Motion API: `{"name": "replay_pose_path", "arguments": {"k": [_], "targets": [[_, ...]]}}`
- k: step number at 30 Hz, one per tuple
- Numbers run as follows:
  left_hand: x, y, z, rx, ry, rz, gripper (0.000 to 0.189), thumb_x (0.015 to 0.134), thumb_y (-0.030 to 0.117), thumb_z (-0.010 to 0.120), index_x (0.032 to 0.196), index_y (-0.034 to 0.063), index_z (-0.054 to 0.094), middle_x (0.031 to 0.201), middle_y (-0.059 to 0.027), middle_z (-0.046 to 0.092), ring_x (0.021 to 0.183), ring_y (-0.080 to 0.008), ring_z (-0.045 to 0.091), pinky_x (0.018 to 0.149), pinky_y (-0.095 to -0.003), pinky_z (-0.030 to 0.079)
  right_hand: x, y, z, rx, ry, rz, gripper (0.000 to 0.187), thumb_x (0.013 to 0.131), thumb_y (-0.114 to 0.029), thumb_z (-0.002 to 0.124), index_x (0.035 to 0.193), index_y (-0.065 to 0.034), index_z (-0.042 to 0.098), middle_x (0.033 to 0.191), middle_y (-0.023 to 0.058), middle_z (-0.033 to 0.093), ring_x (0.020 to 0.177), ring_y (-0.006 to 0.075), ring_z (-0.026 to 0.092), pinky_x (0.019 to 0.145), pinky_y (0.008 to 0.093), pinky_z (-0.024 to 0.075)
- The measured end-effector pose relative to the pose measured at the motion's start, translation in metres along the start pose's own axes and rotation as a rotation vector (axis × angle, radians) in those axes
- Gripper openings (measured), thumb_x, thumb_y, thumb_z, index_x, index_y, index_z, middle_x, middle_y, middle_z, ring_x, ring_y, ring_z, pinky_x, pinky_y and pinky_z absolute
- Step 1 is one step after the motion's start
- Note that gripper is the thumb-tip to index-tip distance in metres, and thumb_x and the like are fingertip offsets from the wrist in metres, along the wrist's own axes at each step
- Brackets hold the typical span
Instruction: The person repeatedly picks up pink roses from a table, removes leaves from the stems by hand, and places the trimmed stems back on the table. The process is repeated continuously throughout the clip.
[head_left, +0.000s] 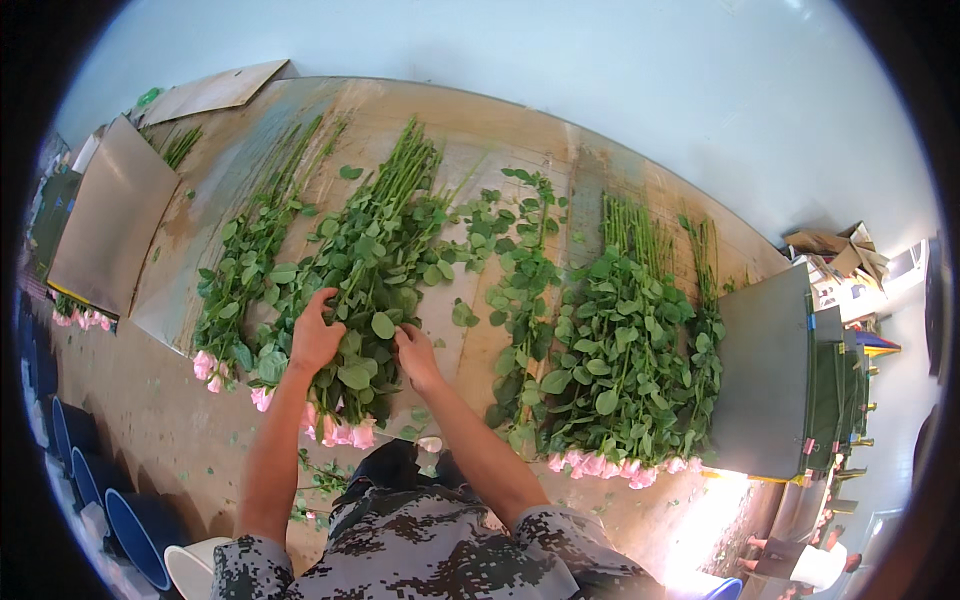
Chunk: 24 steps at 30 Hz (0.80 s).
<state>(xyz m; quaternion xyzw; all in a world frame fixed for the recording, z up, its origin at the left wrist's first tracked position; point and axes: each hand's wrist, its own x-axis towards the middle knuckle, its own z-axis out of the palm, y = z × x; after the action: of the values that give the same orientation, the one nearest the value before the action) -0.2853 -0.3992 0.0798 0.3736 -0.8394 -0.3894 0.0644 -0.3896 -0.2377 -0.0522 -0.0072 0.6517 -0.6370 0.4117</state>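
A leafy pile of pink roses (375, 240) lies on the wooden table (480, 330), its blooms over the near edge and stems pointing to the wall. My left hand (316, 334) rests on the left side of this pile, thumb and fingers spread around foliage; whether it grips a stem cannot be told. At the pile's right side, my right hand (416, 356) has its thumb and forefinger pinched at a leaf, other fingers partly hidden. Smaller rose stems (247, 262) lie to the left. Loose leafy stems (529, 300) and a large pile of pink roses (622, 345) lie to the right.
Upright panels stand at the table's left (112, 217) and right (761, 382). Blue buckets (139, 536) and a white bucket (195, 562) are on the floor at lower left. Cut leaves litter the floor. Another person (810, 562) is at far lower right. A pale wall borders the table's back.
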Motion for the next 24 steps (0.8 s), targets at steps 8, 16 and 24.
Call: {"name": "replay_pose_path", "arguments": {"k": [8,16,24], "targets": [[0.014,-0.051,-0.045,-0.773,-0.256,-0.041,0.054,0.080,0.005,0.059,0.133,-0.0025,0.053,0.115,-0.0038,0.063,0.100,-0.0159,0.058,0.091,-0.0301,0.045,-0.031,-0.042,0.016,-0.272,0.399,-0.378,0.037,0.096,-0.020,0.058,0.123,0.0061,0.057,0.110,0.0180,0.068,0.098,0.0250,0.066,0.088,0.0352,0.0514],[-0.005,-0.079,0.002,-0.962,-0.262,-0.049,0.027,0.089,0.009,0.062,0.116,0.0024,0.060,0.109,-0.0069,0.067,0.095,-0.0168,0.063,0.085,-0.0299,0.051,-0.044,-0.058,0.032,-0.663,0.216,-0.315,0.040,0.092,-0.028,0.063,0.120,0.0010,0.059,0.101,0.0239,0.069,0.095,0.0367,0.068,0.084,0.0423,0.0526],[-0.046,-0.026,-0.041,-0.990,-0.156,0.001,0.047,0.084,0.004,0.061,0.131,-0.0015,0.055,0.116,-0.0067,0.066,0.101,-0.0148,0.061,0.091,-0.0302,0.048,-0.051,-0.064,0.002,-0.484,0.372,-0.414,0.030,0.088,-0.018,0.061,0.111,0.0003,0.063,0.090,0.0206,0.069,0.086,0.0328,0.068,0.079,0.0415,0.0527]]}}
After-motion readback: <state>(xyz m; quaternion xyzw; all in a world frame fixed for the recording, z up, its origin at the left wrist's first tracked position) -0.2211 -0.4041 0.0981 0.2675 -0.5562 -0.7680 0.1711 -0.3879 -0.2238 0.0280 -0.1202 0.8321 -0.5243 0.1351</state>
